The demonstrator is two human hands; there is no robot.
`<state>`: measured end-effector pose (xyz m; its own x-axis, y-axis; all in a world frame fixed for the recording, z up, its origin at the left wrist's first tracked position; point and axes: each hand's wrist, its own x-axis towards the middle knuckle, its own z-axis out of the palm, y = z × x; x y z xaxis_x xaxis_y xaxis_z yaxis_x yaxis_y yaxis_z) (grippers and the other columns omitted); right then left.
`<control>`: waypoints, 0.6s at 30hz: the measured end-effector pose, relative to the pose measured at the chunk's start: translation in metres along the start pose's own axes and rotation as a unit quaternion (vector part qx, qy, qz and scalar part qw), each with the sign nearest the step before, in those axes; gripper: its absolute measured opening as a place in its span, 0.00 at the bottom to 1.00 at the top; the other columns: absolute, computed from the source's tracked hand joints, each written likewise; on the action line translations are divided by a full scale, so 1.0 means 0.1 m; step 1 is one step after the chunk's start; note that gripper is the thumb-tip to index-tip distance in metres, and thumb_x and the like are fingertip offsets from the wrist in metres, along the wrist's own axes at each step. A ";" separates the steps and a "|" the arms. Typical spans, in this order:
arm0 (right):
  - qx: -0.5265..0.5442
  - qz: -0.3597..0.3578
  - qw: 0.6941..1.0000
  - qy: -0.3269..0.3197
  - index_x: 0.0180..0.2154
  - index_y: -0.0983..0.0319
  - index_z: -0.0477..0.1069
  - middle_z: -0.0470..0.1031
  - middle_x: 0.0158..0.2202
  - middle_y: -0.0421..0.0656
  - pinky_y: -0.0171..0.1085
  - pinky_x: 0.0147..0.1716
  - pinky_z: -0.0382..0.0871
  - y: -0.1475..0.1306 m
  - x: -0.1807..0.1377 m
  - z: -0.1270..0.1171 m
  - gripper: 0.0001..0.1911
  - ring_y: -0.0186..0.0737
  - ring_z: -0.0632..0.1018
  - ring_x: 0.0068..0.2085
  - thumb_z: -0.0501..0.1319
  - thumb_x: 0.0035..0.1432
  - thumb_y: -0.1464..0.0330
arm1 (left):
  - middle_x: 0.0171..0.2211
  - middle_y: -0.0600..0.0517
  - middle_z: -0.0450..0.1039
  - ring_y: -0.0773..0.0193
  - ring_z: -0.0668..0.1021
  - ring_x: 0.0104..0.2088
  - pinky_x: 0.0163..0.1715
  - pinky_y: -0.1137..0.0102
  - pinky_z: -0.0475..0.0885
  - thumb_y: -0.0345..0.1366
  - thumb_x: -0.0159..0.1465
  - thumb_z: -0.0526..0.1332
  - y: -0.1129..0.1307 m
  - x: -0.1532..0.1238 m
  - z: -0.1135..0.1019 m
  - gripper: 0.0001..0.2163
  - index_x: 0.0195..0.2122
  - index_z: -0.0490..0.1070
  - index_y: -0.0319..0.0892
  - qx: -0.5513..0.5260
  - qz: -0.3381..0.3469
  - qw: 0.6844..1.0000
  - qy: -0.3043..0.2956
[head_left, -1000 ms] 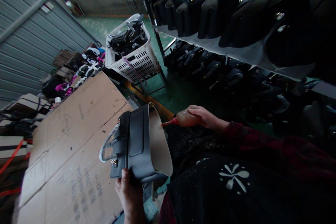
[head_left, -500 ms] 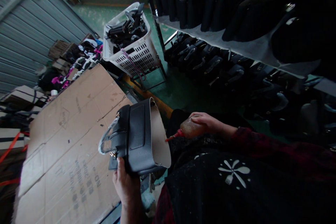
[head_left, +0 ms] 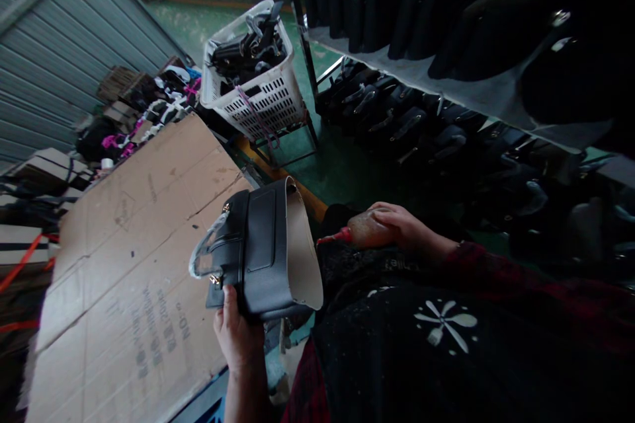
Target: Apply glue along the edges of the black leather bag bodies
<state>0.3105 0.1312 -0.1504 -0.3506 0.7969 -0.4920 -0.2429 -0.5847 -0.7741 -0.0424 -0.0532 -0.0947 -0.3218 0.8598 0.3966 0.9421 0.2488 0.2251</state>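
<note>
A black handbag (head_left: pixel 262 248) lies on its side over the edge of the cardboard-topped table, its pale open end facing right toward my body. Its handle, wrapped in clear film, points left. My left hand (head_left: pixel 238 337) grips the bag's lower edge, thumb on top near the gold ring and the other fingers hidden beneath. In my right hand (head_left: pixel 404 228) is a squeeze bottle (head_left: pixel 370 228) with amber contents and a red nozzle. The nozzle tip points left and is close to the rim of the bag's open end; whether it touches I cannot tell.
Flattened cardboard (head_left: pixel 129 264) covers the table at left. A white plastic basket (head_left: pixel 265 96) of black pieces stands on a metal frame beyond it. Racks of black handbags (head_left: pixel 421 13) fill the right. Cartons and coloured straps (head_left: pixel 143 119) pile along the left wall.
The squeeze bottle's nozzle has risen slightly along the bag's rim and turned more level. The bag stays in my left hand, a little higher in view; the whole view has shifted slightly.
</note>
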 end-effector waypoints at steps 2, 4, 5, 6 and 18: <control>0.002 -0.021 1.000 0.005 0.31 0.62 0.72 0.72 0.28 0.43 0.36 0.26 0.60 -0.03 0.04 0.03 0.17 0.38 0.70 0.27 0.67 0.42 0.57 | 0.27 0.44 0.64 0.55 0.63 0.27 0.29 0.60 0.60 0.36 0.47 0.59 -0.01 0.00 0.01 0.35 0.57 0.66 0.25 0.003 -0.003 1.000 -0.002; 0.009 -0.030 1.000 0.000 0.31 0.62 0.72 0.72 0.28 0.43 0.36 0.26 0.60 -0.04 0.06 0.08 0.17 0.37 0.70 0.27 0.67 0.42 0.58 | 0.27 0.45 0.64 0.55 0.63 0.26 0.30 0.60 0.60 0.37 0.46 0.60 -0.02 0.00 0.02 0.35 0.57 0.67 0.24 -0.007 -0.014 1.000 -0.001; 0.013 -0.030 0.999 -0.003 0.30 0.62 0.71 0.72 0.28 0.42 0.36 0.26 0.61 -0.03 0.07 0.09 0.17 0.37 0.70 0.27 0.67 0.42 0.58 | 0.27 0.45 0.64 0.55 0.63 0.27 0.30 0.60 0.61 0.37 0.46 0.60 -0.02 0.00 0.02 0.35 0.57 0.67 0.25 -0.016 -0.022 1.000 0.001; 0.016 -0.025 1.000 -0.006 0.30 0.62 0.71 0.72 0.28 0.42 0.36 0.27 0.61 -0.02 0.07 0.11 0.17 0.37 0.71 0.28 0.68 0.41 0.58 | 0.27 0.44 0.65 0.54 0.64 0.27 0.30 0.60 0.61 0.37 0.45 0.60 -0.02 0.00 0.02 0.36 0.57 0.67 0.27 -0.023 -0.026 0.999 0.000; 0.030 0.043 0.997 -0.061 0.34 0.64 0.72 0.75 0.31 0.44 0.35 0.28 0.64 0.16 -0.11 0.00 0.22 0.39 0.74 0.30 0.70 0.41 0.56 | 0.27 0.45 0.63 0.54 0.64 0.26 0.29 0.62 0.59 0.34 0.47 0.57 0.05 0.02 0.01 0.33 0.56 0.66 0.27 0.000 0.008 1.000 -0.006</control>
<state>0.3101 0.1132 -0.1577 -0.4786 0.7207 -0.5016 -0.2593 -0.6617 -0.7035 -0.0384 -0.0498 -0.0933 -0.3056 0.8688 0.3897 0.9470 0.2347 0.2194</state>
